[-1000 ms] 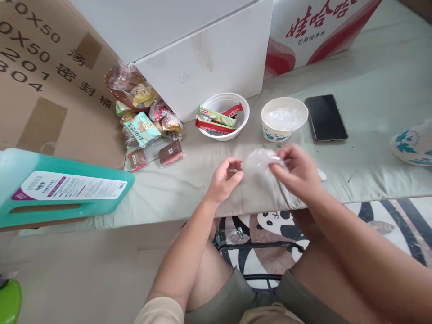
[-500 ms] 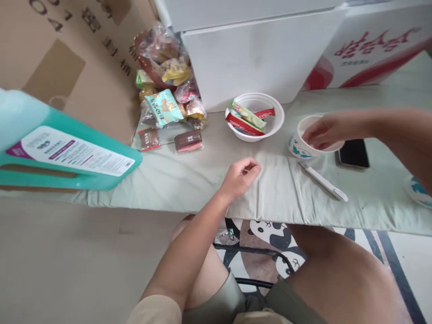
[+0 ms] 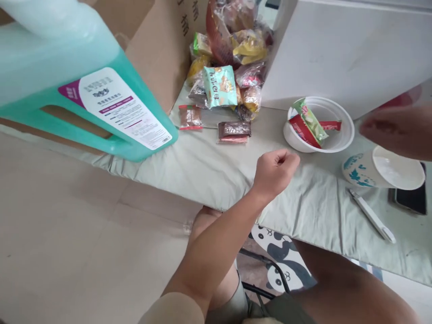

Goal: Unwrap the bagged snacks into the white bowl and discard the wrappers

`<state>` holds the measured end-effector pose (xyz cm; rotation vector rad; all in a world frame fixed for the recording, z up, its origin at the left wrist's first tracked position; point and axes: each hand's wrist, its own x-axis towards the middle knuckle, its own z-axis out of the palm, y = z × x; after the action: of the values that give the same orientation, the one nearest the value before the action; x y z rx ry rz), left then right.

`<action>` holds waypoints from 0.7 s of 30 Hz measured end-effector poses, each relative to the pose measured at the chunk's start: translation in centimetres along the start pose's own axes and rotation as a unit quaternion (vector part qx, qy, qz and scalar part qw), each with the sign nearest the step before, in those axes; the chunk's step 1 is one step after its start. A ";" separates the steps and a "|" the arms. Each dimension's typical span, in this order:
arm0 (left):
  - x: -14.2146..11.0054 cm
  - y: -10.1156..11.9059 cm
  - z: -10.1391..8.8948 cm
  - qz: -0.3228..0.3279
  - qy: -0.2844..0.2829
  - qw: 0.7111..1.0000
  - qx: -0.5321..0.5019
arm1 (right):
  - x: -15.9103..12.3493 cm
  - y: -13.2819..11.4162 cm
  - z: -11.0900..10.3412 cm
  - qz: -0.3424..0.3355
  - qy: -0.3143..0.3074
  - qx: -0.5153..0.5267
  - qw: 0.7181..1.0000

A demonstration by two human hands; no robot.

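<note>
My left hand (image 3: 276, 173) rests closed in a loose fist on the cloth, just in front of the white bowl (image 3: 349, 128); nothing shows in its fingers. Inside the bowl lie a green-wrapped snack bar (image 3: 310, 119), a dark red packet (image 3: 303, 131) and another red packet (image 3: 332, 125). At the right edge my right hand (image 3: 384, 130) is smeared by motion above the paper cup (image 3: 361, 171), so its fingers and anything in them cannot be made out. The cup has a blue-green leaf pattern and appears to lean right. A white utility knife (image 3: 373, 216) lies in front of it.
A large jug of green liquid (image 3: 145, 103) stands at the left. Behind are a cardboard box (image 3: 158, 54), a white box (image 3: 330, 49) and a heap of wrapped snacks (image 3: 221, 85). Two small packets, one brown (image 3: 234, 130), lie before the heap. A black phone (image 3: 411, 198) is partly behind the cup.
My right hand has come up out of the paper cup and now blurs above it. The view has turned right-to-left, shifting everything rightward. My left hand has closed tighter, nearer the bowl.
</note>
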<state>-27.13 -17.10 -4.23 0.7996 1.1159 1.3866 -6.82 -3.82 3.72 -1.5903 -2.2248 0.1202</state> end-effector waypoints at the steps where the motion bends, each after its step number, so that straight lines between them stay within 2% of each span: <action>1: 0.2 0.3 -0.4 0.014 0.045 0.999 -0.019 | -0.1 -2.6 0.7 -0.031 -0.036 -0.008 0.999; 2: 0.4 0.6 -0.9 0.032 0.094 0.994 -0.039 | -0.3 -5.2 1.8 -0.091 -0.062 -0.002 0.994; 4: 0.9 1.0 -1.9 0.073 0.190 0.976 -0.075 | -0.7 -10.5 5.4 -0.235 -0.161 0.028 0.958; 5: 1.1 1.2 -2.4 0.094 0.225 0.966 -0.089 | -0.9 -12.7 7.5 -0.281 -0.201 0.026 0.938; 6: 1.2 1.4 -2.8 0.112 0.248 0.957 -0.099 | -1.0 -14.6 9.7 -0.299 -0.225 0.015 0.927; 8: 1.1 1.7 -3.5 0.131 0.261 0.951 -0.104 | -1.2 -17.1 13.4 -0.242 -0.235 -0.012 0.941; 9: 1.1 1.9 -3.8 0.132 0.259 0.952 -0.097 | -1.5 -17.7 14.8 -0.214 -0.217 -0.012 0.952; 12: 0.8 2.1 -4.4 0.127 0.253 0.958 -0.039 | -3.1 -17.4 16.5 -0.182 -0.147 0.005 0.972; 15: 0.8 2.1 -4.6 0.149 0.269 0.951 0.019 | -5.5 -15.6 15.7 -0.198 -0.089 0.006 0.976; 18: 0.9 1.9 -4.4 0.162 0.273 0.948 0.023 | -8.2 -12.8 13.6 -0.174 -0.104 0.016 0.979; 19: 0.8 1.7 -4.2 0.162 0.267 0.950 0.019 | -9.2 -11.7 12.9 -0.145 -0.118 0.040 0.982; 21: 0.7 1.4 -3.7 0.154 0.235 0.960 0.016 | -11.3 -9.2 11.4 -0.045 -0.135 0.136 0.980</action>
<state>-31.18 -16.97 -4.16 0.7045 1.4202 1.8907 -16.13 -15.70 -7.01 -1.3905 -2.3525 0.6210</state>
